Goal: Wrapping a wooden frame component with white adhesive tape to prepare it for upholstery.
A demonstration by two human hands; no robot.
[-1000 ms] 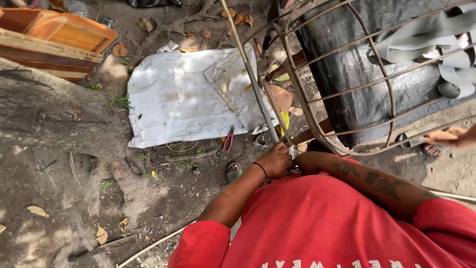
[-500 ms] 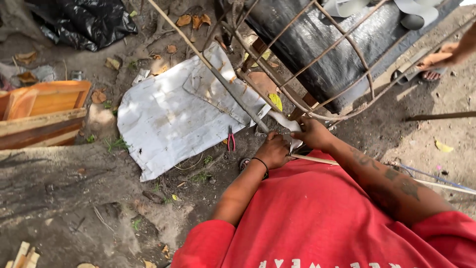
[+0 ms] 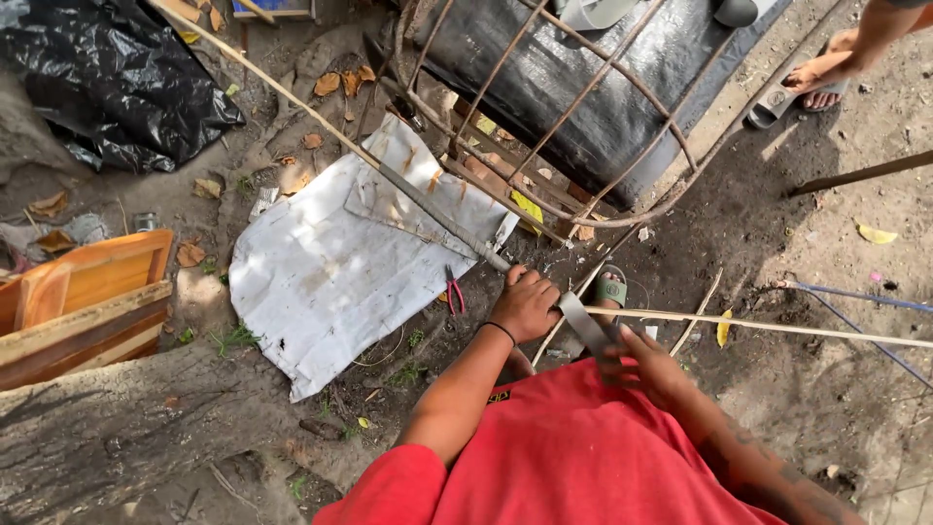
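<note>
Far left on the dirt lies a crumpled black plastic sheet [image 3: 107,83], and below it an orange wooden crate [image 3: 83,292] beside a thick tree root [image 3: 126,428]. Next comes a dirty white sheet [image 3: 340,262] spread flat on the ground, with small red-handled pliers [image 3: 453,292] at its lower right edge.

A long bamboo strip [image 3: 321,122] runs diagonally from the upper left, over the white sheet, down to the person in the red shirt [image 3: 573,457]. The left hand [image 3: 525,306] is curled tight around the strip's near end, knuckles up. Just to the right, the right hand [image 3: 646,365] has its fingers pressed on a flat grey blade [image 3: 583,326]; whether they wrap it fully I cannot tell.

The strip looks light, stiff yet springy, and probably splintery at the edges, so a firm grasp close to the blade seems the safest hold.

Behind stands a domed cage of bent cane [image 3: 583,126], and at the far right another person's sandalled foot [image 3: 816,83].
</note>
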